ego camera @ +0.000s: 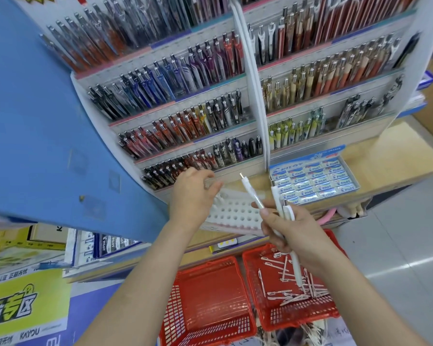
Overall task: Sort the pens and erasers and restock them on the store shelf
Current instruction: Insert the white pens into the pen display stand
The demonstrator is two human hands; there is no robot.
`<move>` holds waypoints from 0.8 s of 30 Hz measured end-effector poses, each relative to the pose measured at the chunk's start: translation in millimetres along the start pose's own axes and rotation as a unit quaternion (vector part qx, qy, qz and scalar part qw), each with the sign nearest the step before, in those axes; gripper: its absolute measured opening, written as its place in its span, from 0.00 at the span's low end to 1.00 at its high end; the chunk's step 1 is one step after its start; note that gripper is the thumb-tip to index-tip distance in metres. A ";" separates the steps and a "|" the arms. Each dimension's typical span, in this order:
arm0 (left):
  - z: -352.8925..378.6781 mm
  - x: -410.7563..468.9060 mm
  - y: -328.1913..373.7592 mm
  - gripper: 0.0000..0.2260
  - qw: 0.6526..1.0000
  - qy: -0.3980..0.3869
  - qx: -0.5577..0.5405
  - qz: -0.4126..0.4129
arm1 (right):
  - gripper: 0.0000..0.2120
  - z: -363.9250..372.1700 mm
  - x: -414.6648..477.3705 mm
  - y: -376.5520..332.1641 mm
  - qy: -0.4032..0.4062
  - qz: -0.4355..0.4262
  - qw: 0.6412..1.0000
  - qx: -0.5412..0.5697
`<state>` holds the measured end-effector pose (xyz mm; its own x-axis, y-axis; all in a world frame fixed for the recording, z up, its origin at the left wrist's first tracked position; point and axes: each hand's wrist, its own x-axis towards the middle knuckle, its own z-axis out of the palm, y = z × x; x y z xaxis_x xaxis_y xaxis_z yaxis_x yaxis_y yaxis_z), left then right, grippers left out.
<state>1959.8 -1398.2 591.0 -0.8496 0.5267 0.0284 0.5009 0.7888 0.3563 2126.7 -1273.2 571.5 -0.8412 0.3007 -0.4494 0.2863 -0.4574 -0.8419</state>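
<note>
My right hand (293, 231) grips a bundle of white pens (278, 198), their tips pointing up toward the shelf. My left hand (193, 193) reaches over a white pen holder tray (233, 211) full of round holes and pinches something small and clear at the tray's far left corner; what it is I cannot tell. A box of Pilot erasers (315, 181) stands on the wooden ledge to the right of the tray. Below, the right red basket (293, 290) holds several loose white pens, and the left red basket (205, 303) holds nothing I can see.
A tiered display (185, 101) of many coloured pens rises behind the tray. A blue panel (35, 121) stands at the left. Boxes and a yellow-green sign (23, 303) lie at lower left. Grey floor (398, 245) shows at right.
</note>
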 end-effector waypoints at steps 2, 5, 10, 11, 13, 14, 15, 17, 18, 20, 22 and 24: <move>-12.1 -11.1 11.1 0.13 0.985 -0.016 -0.165 -0.052 | 0.08 1.4 -0.3 -2.5 -0.005 -0.006 1.000 -0.021; -30.6 -24.8 27.9 0.12 0.912 -0.118 -0.378 -0.110 | 0.06 3.6 -0.2 -6.1 -0.010 -0.016 0.999 -0.049; -39.3 -31.1 26.4 0.05 0.874 -0.117 -0.453 -0.128 | 0.06 10.1 -2.8 -12.0 -0.021 -0.023 0.996 -0.079; -40.7 -31.6 24.7 0.05 0.873 -0.114 -0.455 -0.131 | 0.07 10.5 -2.6 -12.4 -0.026 -0.019 0.996 -0.083; -44.6 -32.3 20.9 0.03 0.875 -0.097 -0.455 -0.134 | 0.09 9.3 -2.0 -11.6 -0.030 -0.008 0.995 -0.090; -46.4 -31.6 17.7 0.03 0.877 -0.081 -0.454 -0.138 | 0.09 7.4 -1.7 -10.5 -0.022 -0.005 0.995 -0.092; -49.0 -30.4 13.9 0.04 0.879 -0.056 -0.451 -0.143 | 0.09 5.4 -0.8 -9.0 -0.006 -0.002 0.996 -0.092; -54.6 -25.2 3.9 0.06 0.886 0.006 -0.437 -0.154 | 0.08 0.7 2.3 -5.7 0.046 0.002 0.996 -0.071; -56.6 -22.0 -1.2 0.07 0.892 0.034 -0.423 -0.158 | 0.07 -1.6 4.6 -3.8 0.076 0.008 0.996 -0.047; -56.2 -17.3 -8.1 0.08 0.909 0.071 -0.378 -0.159 | 0.10 -6.6 8.3 -1.0 0.116 0.032 0.993 0.017; -49.3 -15.1 -10.6 0.07 0.933 0.077 -0.318 -0.148 | 0.13 -10.4 9.3 -0.3 0.117 0.047 0.987 0.099; -40.4 -15.4 -7.6 0.08 0.951 0.069 -0.273 -0.126 | 0.12 -12.5 7.3 -0.2 0.090 0.054 0.982 0.159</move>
<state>1962.4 -1425.1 625.7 -0.9639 0.2660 -0.0134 0.1498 0.5828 0.7987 2126.3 -1260.5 564.7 -0.7110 0.3655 -0.6008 0.1880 -0.7245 -0.6631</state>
